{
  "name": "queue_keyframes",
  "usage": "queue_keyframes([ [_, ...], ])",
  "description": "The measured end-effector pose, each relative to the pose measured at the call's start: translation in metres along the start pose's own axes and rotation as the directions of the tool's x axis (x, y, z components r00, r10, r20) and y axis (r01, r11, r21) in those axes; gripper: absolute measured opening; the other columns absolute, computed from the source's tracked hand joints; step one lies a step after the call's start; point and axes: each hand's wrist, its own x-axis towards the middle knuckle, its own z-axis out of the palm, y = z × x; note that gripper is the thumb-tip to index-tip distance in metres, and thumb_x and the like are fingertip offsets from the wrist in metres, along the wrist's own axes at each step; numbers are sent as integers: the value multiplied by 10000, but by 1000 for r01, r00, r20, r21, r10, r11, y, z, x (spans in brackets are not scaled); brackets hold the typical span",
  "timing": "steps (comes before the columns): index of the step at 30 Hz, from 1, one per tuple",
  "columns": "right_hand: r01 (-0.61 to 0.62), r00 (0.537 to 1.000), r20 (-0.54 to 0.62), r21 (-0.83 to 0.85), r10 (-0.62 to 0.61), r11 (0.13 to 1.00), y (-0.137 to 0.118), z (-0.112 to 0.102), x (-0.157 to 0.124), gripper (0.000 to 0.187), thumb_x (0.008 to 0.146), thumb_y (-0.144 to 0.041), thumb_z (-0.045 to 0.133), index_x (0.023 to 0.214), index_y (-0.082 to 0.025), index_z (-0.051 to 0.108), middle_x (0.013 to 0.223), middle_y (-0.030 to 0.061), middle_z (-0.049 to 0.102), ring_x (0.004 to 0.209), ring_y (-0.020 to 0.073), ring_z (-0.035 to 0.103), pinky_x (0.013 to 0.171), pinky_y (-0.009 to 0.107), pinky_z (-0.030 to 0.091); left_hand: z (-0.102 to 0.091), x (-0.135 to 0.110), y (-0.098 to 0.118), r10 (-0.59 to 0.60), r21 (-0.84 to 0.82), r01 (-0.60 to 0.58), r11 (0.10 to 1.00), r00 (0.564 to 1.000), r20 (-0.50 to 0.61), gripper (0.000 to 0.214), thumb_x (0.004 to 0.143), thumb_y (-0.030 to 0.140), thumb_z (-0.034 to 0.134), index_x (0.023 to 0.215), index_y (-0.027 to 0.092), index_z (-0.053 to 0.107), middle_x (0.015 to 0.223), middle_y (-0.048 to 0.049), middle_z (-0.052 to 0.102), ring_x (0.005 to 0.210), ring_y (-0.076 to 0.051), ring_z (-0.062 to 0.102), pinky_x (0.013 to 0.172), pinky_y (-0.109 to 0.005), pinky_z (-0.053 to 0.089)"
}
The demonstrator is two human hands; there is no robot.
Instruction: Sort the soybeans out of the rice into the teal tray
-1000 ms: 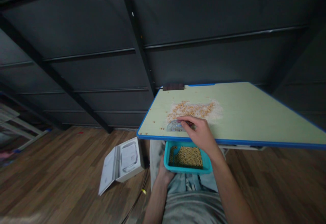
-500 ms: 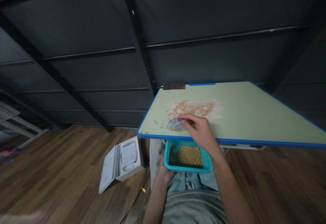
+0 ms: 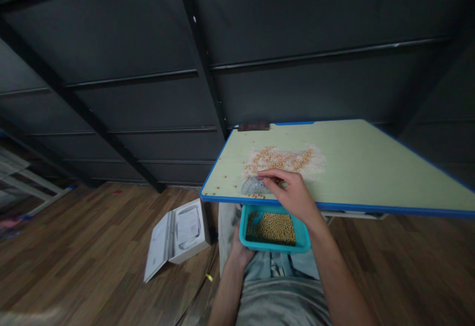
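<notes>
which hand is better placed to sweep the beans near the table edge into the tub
Probably the right hand: it holds the clear protractor just behind those beans, with the turquoise tub below. The left hand is occupied, holding the tub at its left side.

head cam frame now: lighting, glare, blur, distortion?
Head view: dark wall dim, faint glare along a rail; tabletop brighter, right corner seemingly stretched by a wide lens; markings on clear protractor too soft to read; patch at tabletop's far edge pixelated.

Head camera: up on the head, facing forward and down
Pale-green, blue-edged flat table (image 3: 371, 167): close below
Dark-grey panelled wall (image 3: 315, 14): farther, ahead
</notes>
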Motion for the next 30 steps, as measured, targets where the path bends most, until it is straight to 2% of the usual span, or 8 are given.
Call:
queue_keyframes([
  [4, -1, 1000, 11, 5, 1, 1000, -1, 0, -1, 241, 926, -173, 619, 1061, -275, 790, 1057, 16, 818, 1012, 210, 752, 893, 382, 585, 3, -2, 1, 15, 10, -15, 1000, 1000, 17, 371, 837, 378, 719, 1132, 154, 748, 1185, -110, 794, 1311, -321, 618, 1142, -435, 469],
  [12, -7, 1000, 28, -6, 7, 1000, 0, 0, 0, 248, 910, -165, 625, 1055, -274, 794, 1033, 14, 819, 962, 207, 753, 832, 366, 587, 2, -2, 2, 31, 24, -31, 999, 999, -22, 272, 854, 365, 694, 1024, 166, 768, 1119, -107, 812, 1298, -334, 630, 1116, -433, 496],
  [18, -2, 999, 38, -1, 2, 1000, -1, 0, 0, 251, 904, -159, 620, 1049, -271, 792, 1023, 12, 818, 932, 199, 750, 815, 357, 585, 1, -1, 2, -12, 9, 13, 1000, 1000, -28, 336, 851, 391, 699, 1091, 162, 755, 1151, -116, 803, 1304, -333, 625, 1136, -443, 476],
  [25, -16, 999, 38, -7, 16, 1000, 0, 0, -1, 257, 897, -168, 621, 1058, -270, 794, 1015, 17, 819, 911, 200, 748, 786, 352, 581, 2, 0, 2, -3, 2, 3, 1000, 999, -52, 349, 845, 377, 693, 1118, 169, 755, 1172, -107, 798, 1344, -341, 589, 1147, -456, 463],
  [30, -4, 999, 32, -4, 4, 1000, -1, 0, -1, 252, 897, -162, 623, 1050, -267, 794, 1003, 12, 819, 905, 194, 746, 795, 351, 578, 1, 1, 1, 25, 9, -25, 1000, 999, -24, 357, 864, 360, 676, 1145, 152, 747, 1184, -106, 795, 1351, -323, 584, 1158, -435, 449],
])
